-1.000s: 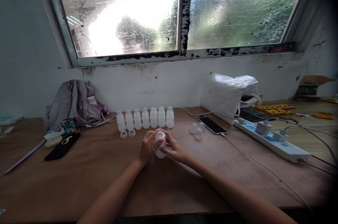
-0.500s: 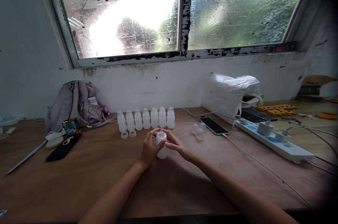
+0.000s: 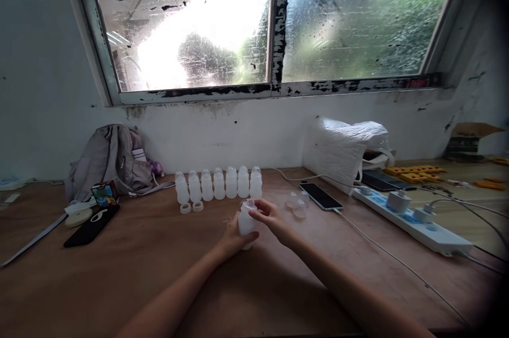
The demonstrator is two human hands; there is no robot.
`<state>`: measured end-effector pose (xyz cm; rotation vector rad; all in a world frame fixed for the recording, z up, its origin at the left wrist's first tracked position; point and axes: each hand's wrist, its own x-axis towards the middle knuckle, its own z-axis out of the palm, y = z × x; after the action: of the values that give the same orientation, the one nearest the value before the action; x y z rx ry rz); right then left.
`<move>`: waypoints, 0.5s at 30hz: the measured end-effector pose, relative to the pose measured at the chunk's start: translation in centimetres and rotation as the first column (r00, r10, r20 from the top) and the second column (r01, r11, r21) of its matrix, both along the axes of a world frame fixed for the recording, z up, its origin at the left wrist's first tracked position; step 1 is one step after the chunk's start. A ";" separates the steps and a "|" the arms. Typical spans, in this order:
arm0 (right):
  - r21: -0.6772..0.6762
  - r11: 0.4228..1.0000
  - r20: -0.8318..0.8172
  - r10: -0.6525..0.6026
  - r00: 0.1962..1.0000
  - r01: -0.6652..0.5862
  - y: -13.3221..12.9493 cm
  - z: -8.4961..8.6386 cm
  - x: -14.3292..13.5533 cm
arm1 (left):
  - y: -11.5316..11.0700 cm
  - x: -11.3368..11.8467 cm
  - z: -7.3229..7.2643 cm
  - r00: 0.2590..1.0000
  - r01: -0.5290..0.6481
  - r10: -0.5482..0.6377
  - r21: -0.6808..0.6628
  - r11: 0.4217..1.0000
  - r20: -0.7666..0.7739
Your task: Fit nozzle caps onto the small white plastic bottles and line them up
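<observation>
A translucent white bottle [image 3: 246,224] is held upright, tilted slightly, near the middle of the brown table [image 3: 159,274]. My left hand [image 3: 234,236] wraps round its lower body, thumb across the front. The fingers of my right hand [image 3: 265,214] pinch the bottle's top at the collar; the clear top is partly hidden by them. Behind, several similar bottles [image 3: 219,184] stand in a row. Two white rings [image 3: 198,206] lie in front of the row's left end. To the right of my right hand lie several clear round caps [image 3: 299,212].
At the left are a grey backpack [image 3: 113,160], a small colourful box [image 3: 105,195] and a black pouch [image 3: 91,226]. On the right lie a phone [image 3: 321,196], a white power strip [image 3: 413,221] with cables, and a silvery padded bag [image 3: 338,152].
My left hand has moved from the bottle's neck down to its body. The bottle has tilted slightly. My right hand stays at its top. The camera view has shifted a little.
</observation>
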<state>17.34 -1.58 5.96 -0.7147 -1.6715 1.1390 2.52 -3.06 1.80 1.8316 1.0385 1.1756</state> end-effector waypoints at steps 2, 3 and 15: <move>-0.087 0.992 -0.092 0.081 0.992 -0.089 0.3 -0.2 0.2 | -0.2 -0.1 0.4 0.993 0.076 -0.066 -0.104 0.992 0.099; -0.123 0.983 -0.134 0.119 0.984 -0.135 0.4 -0.3 0.2 | -0.3 -0.2 0.6 0.978 0.150 -0.119 -0.178 0.973 0.170; -0.268 0.840 -0.273 0.404 0.873 -0.472 -0.1 0.9 1.1 | -0.5 -1.8 1.2 0.467 0.880 -0.401 -0.367 0.302 0.788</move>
<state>18.42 -1.69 6.84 -0.3913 -1.5213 1.7905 0.69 -3.51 2.97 0.8898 0.1728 0.4875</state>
